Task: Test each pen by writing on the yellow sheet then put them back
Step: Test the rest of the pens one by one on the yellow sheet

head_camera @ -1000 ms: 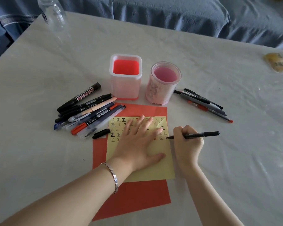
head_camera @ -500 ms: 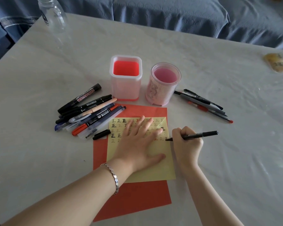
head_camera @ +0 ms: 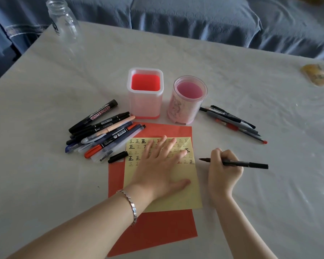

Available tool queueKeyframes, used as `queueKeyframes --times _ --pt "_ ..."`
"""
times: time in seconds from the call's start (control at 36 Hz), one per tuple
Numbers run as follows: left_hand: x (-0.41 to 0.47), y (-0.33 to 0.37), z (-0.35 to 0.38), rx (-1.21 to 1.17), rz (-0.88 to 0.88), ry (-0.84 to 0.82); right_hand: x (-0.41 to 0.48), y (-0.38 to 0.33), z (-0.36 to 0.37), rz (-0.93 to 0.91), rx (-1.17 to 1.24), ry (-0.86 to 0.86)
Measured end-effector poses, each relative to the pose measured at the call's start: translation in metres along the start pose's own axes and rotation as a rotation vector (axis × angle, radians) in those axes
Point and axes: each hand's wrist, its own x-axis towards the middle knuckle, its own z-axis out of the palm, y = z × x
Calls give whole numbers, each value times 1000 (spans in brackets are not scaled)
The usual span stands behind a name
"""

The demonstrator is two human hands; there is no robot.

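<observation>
Now the right hand (head_camera: 223,172), gripping the black pen (head_camera: 247,164), has lifted off the yellow sheet (head_camera: 176,200), with the left hand (head_camera: 157,169) flat on it, so this test seems done.

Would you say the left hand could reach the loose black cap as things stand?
Probably yes: the left hand lies flat and empty on the yellow sheet, the black cap uncovered just beside it.

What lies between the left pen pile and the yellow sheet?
In the head view, a loose black cap lies there, beside the pen pile and at the yellow sheet's left edge.
</observation>
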Motion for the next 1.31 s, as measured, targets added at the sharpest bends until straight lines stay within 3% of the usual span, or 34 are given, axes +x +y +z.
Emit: queueKeyframes --times 0.22,0.36,0.44,0.58,0.75,0.81,0.94,1.0,1.14,1.31 --pt "-5 -4 -10 -18 17 -20 -11 0 -15 36 -45 -123" --pt "-17 -31 -26 -97 5 254 -26 -9 -13 32 -36 -269" --pt "-27 -52 -35 -10 -26 382 -33 -15 -12 24 -25 -337" --pt "-46 -78 -40 164 -112 380 -41 -22 -8 21 -36 -403" --pt "-55 -82 -33 171 -100 353 -50 -29 -8 43 -8 -433" --pt "-57 -77 -33 73 -135 364 -53 -34 -9 26 6 -450" --pt "-66 -41 -53 -682 -213 324 -61 -60 -16 -18 116 -510" --pt "-69 -25 -63 -859 -176 329 -63 -71 -19 16 204 -538" --pt "-75 -3 -79 -962 -131 385 -66 -92 -27 109 393 -557" --pt "-77 0 -81 -956 -69 367 -64 -98 -36 134 406 -542"
